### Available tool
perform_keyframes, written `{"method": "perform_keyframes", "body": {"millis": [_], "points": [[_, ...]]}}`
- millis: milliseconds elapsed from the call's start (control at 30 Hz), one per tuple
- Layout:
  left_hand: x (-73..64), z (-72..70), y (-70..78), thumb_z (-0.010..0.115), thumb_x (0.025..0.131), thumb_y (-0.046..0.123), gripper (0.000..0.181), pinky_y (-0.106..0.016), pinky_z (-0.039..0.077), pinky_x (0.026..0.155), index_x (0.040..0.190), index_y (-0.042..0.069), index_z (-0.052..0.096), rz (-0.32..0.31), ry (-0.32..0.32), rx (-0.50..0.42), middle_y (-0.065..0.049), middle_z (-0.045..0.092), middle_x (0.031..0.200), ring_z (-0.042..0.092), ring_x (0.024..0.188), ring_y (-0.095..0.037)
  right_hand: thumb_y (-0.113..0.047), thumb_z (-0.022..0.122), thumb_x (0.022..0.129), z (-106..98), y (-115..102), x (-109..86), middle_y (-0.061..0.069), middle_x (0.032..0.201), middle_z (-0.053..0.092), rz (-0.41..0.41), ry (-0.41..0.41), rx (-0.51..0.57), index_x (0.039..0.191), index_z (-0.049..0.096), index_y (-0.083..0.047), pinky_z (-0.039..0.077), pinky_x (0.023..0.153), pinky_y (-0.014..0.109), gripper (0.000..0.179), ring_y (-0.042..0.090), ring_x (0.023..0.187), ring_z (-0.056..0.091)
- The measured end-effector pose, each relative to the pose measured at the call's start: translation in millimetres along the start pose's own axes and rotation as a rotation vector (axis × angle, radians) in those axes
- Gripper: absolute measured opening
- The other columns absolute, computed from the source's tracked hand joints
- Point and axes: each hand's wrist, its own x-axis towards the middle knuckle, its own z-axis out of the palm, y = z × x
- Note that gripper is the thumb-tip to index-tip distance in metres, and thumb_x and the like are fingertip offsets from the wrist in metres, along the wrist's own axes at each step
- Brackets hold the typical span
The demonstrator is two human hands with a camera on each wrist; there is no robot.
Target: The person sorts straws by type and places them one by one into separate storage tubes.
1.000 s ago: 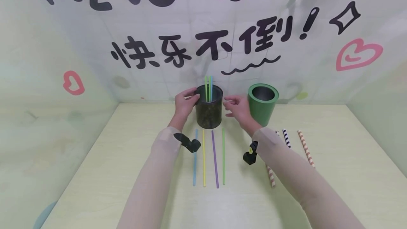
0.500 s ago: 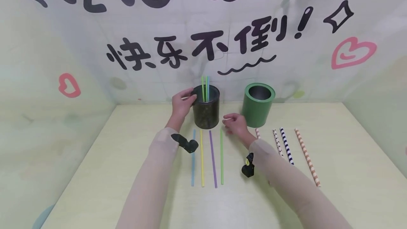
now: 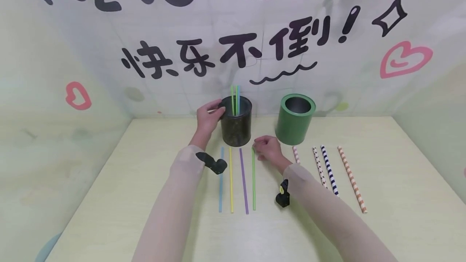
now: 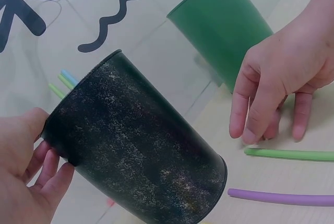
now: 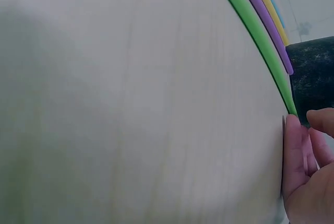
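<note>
My left hand grips the rim of a black can on its left side. Two green straws and a blue straw stand inside the can, their lower parts hidden by its wall. In front of it, a blue straw, a yellow straw, a purple straw and a green straw lie side by side on the table. My right hand reaches down at the green straw's far end. In the left wrist view its fingertips are right beside that end, pinching nothing.
A green can with an open top stands to the right of the black one. Several patterned paper straws, among them an orange-striped straw, lie on the right, partly under my right sleeve. A printed wall closes the table's back.
My right hand has moved away from beside the black can, down toward me, to the far end of the green straw. The left hand stays at the can's rim.
</note>
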Motion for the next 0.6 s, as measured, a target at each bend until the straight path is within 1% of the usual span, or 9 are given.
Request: {"method": "perform_keyframes", "body": {"millis": [133,233,400,600], "points": [[-0.6,1.0,0.7,0.062,0.085,0.005,0.036,-0.027,0.052,0.081,0.121,0.002,0.058,0.001,0.002,0.005,-0.017,0.052,0.113,0.057,0.1,-0.024,-0.001,0.067,0.08,0.2,1.9,-1.0,0.008,0.082,0.058,0.008,-0.011,-0.043,0.102,0.062,0.002,0.053,0.05,0.023,0.023,0.012,0.063,0.054],[-0.9,0.4,2.1,0.062,0.085,0.005,0.036,-0.027,0.052,0.082,0.121,0.002,0.058,-0.001,0.001,0.004,-0.017,0.052,0.113,0.056,0.1,-0.024,-0.003,0.07,0.077,1.1,0.7,-2.9,0.006,0.08,0.056,0.013,-0.019,-0.076,0.101,0.062,0.001,0.052,0.049,0.022,0.025,0.012,0.061,0.054],[-0.4,1.3,2.3,0.062,0.085,0.005,0.035,-0.026,0.052,0.081,0.12,0.002,0.059,-0.006,0.003,-0.002,-0.017,0.052,0.113,0.056,0.099,-0.023,-0.002,0.073,0.074,0.7,-0.2,-5.8,0.005,0.079,0.055,-0.003,-0.026,-0.098,0.101,0.061,0.002,0.054,0.052,0.024,0.029,0.012,0.061,0.055],[-1.6,1.6,2.4,0.062,0.085,0.005,0.036,-0.025,0.052,0.081,0.121,0.002,0.059,-0.005,0.006,-0.001,-0.016,0.051,0.112,0.056,0.1,-0.024,-0.002,0.075,0.073,1.1,2.6,-4.3,0.007,0.081,0.057,-0.019,-0.027,-0.124,0.099,0.061,0.002,0.054,0.053,0.025,0.03,0.013,0.061,0.057]]}}
